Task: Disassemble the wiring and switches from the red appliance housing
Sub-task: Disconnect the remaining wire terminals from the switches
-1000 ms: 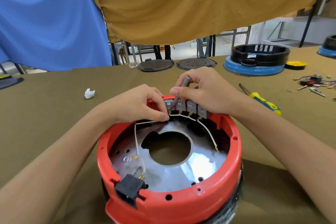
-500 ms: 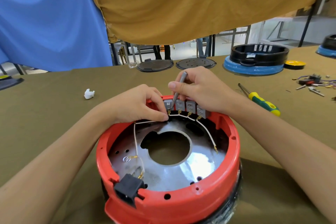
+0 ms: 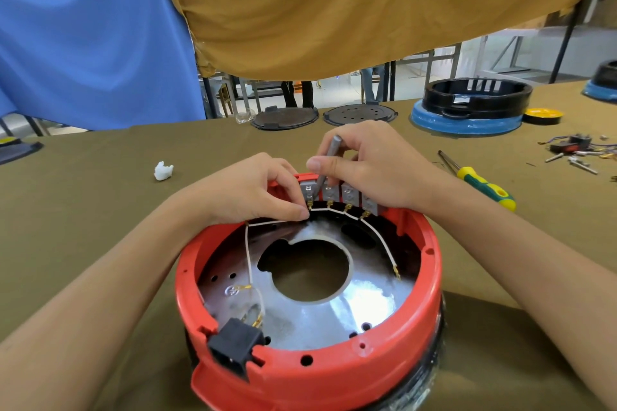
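Observation:
The round red appliance housing [image 3: 334,374] sits open side up on the table in front of me, with a shiny metal plate inside. Several grey switches [image 3: 349,194] line its far inner wall, joined by a white wire [image 3: 380,238] with brass terminals. My left hand [image 3: 257,192] pinches the white wire at the leftmost switch. My right hand [image 3: 370,163] grips a thin grey metal tool [image 3: 329,158], its tip set between the two left switches. A black power socket [image 3: 233,349] sits in the near rim.
A green-and-yellow screwdriver [image 3: 480,183] lies to the right of my right wrist. Loose switches and wires [image 3: 574,148] lie at far right. A blue-and-black housing [image 3: 470,105], two dark round lids [image 3: 359,113] and a white scrap [image 3: 163,171] lie further back.
My right hand has tilted the grey tool more upright and shifted it slightly left over the switches. My left hand has stayed pinching the wire.

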